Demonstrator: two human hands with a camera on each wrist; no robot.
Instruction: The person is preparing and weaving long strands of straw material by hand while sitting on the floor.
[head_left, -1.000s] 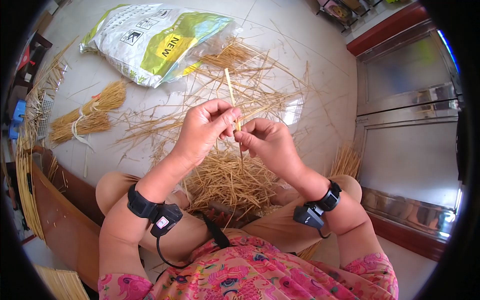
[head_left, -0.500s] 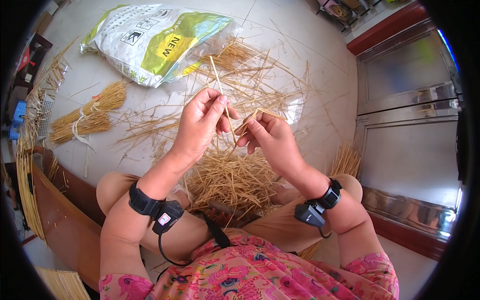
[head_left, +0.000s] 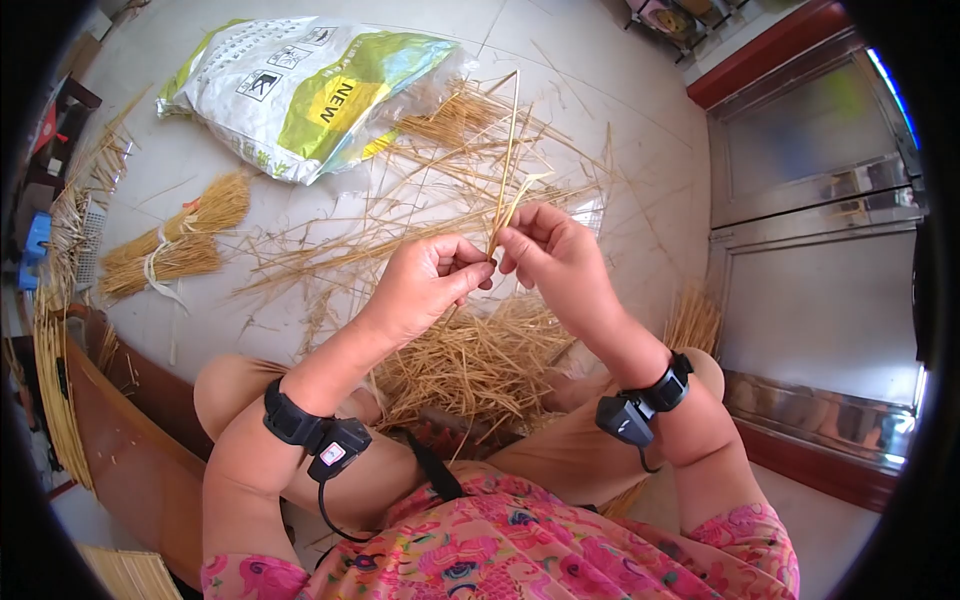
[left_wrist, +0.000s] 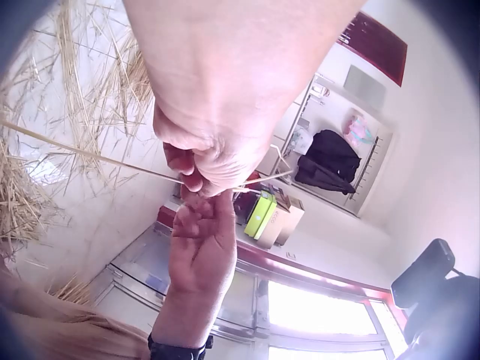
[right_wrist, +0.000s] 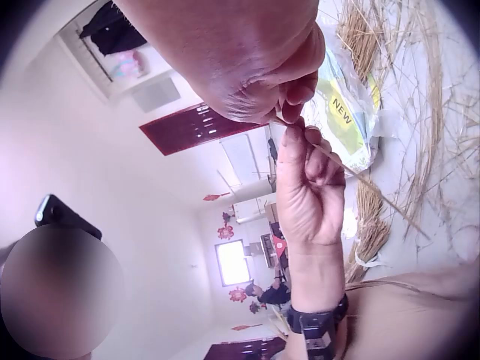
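My left hand [head_left: 415,285] pinches thin straw stalks [head_left: 511,150] between thumb and fingertips in the head view. My right hand [head_left: 565,265] pinches the same stalks just to the right, the two sets of fingertips almost meeting. One stalk stands long and upright; beside it another straw [head_left: 520,192] folds over near its upper end. In the right wrist view a straw stalk [right_wrist: 375,191] slants down past the left hand [right_wrist: 311,191]. The left wrist view shows a long straw [left_wrist: 90,156] running out sideways from the joined fingers. The fingers hide the pinched part.
Below the hands lies a heap of loose straw [head_left: 465,350] between the person's legs. More stalks are scattered over the tiled floor [head_left: 330,205]. A printed plastic bag [head_left: 290,95] lies beyond, with tied straw bundles [head_left: 180,240] at left. A metal-framed cabinet [head_left: 820,290] stands at right.
The hands were close, then parted slightly with a bent straw in the right hand. Now they are together again, a little lower at left, with the stalks side by side and pointing up.
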